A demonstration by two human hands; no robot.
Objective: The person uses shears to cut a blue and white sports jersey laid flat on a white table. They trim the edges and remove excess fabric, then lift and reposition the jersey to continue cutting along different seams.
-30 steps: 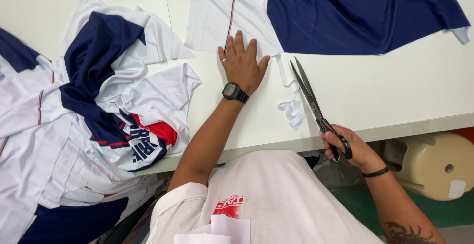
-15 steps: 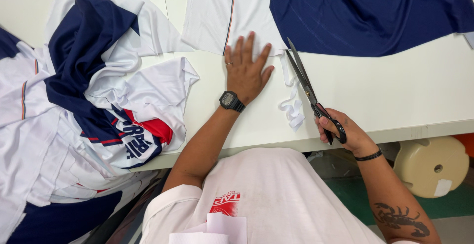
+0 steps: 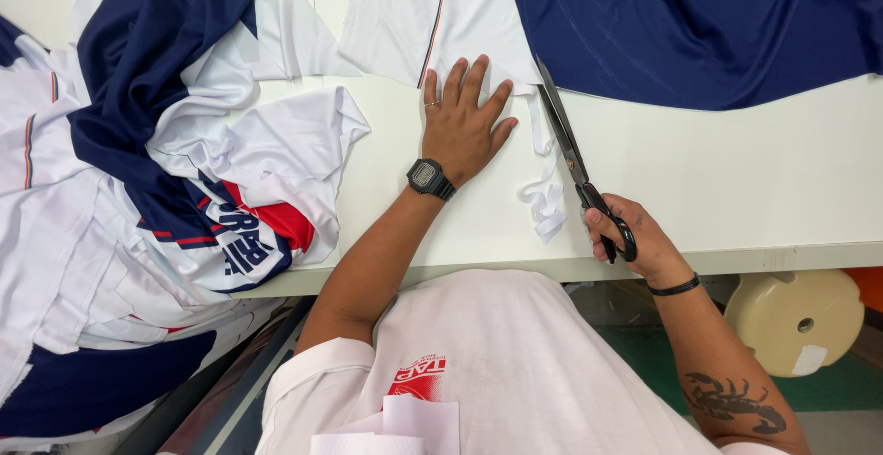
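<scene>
My left hand point(image 3: 464, 126) lies flat, fingers spread, on the edge of a white fabric piece with a thin red stripe point(image 3: 432, 18) on the white table point(image 3: 736, 188). My right hand point(image 3: 635, 234) grips the black handles of long scissors point(image 3: 572, 156), whose blades point away from me along the fabric's right edge. A thin white fabric strip point(image 3: 544, 199) curls on the table between my hands. A navy fabric piece point(image 3: 699, 23) lies beyond the scissors, to the right.
A heap of white, navy and red garments point(image 3: 156, 188) covers the table's left side and hangs over its front edge. A cream plastic stool point(image 3: 796, 322) stands on the green floor at the lower right.
The view has shifted slightly. The scissors have moved a little forward along the fabric edge, and my left hand stays pressed flat on the white cloth.
</scene>
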